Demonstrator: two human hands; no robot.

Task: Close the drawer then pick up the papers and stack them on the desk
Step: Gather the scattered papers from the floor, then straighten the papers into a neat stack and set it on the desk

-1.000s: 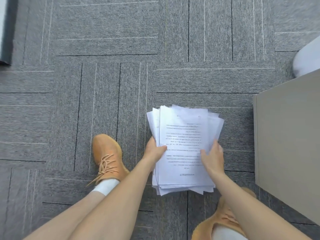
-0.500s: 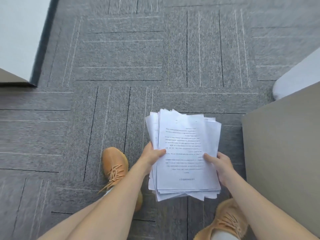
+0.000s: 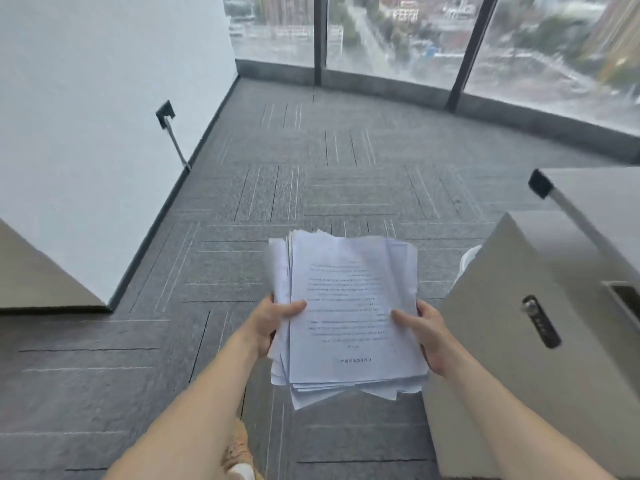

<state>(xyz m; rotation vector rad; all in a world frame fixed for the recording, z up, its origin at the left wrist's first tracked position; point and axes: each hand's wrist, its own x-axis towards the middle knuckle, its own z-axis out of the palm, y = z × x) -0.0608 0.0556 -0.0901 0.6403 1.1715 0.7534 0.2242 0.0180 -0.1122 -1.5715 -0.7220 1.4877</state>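
Observation:
A thick, uneven stack of printed white papers (image 3: 349, 306) is held up in front of me above the grey carpet. My left hand (image 3: 272, 322) grips its left edge, thumb on the top sheet. My right hand (image 3: 427, 332) grips the right edge, thumb also on top. To the right stands a grey drawer cabinet (image 3: 512, 348) with a combination lock (image 3: 540, 320) on its front; the drawer front looks flush. Behind it a pale desk top (image 3: 602, 199) with a black corner shows at the right edge.
A white wall (image 3: 86, 133) runs along the left, with a black wall socket (image 3: 165, 113) and a cable down to the floor. Full-height windows (image 3: 398, 32) curve across the back. A beige panel (image 3: 38, 285) sits at the left edge. An orange shoe (image 3: 239, 448) is below.
The view has tilted up from the floor to the room. The papers have risen off the carpet with both hands still holding them; the cabinet's lock and the desk corner now show.

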